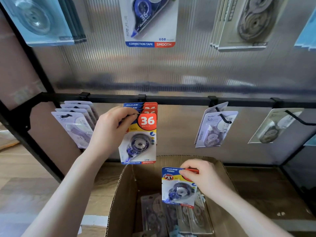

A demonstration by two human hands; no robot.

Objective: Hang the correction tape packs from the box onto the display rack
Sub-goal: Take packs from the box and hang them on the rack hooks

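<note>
My left hand (112, 127) grips the upper left corner of a blue-and-red "36" correction tape pack (139, 142) at the front of a stack on the middle hook under the black rail (171, 100). My right hand (203, 178) pinches the top of a second blue-and-red pack (177, 187), holding it upright above the open cardboard box (126, 183). Several more packs (153, 216) lie in the bottom of the box.
Lilac packs (75, 124) hang on the left hook, lilac packs (213, 129) on the hook right of centre, a grey pack (273, 127) far right. More packs hang in the upper row, such as a blue "36" one (148, 23). A black frame post (25, 117) runs along the left.
</note>
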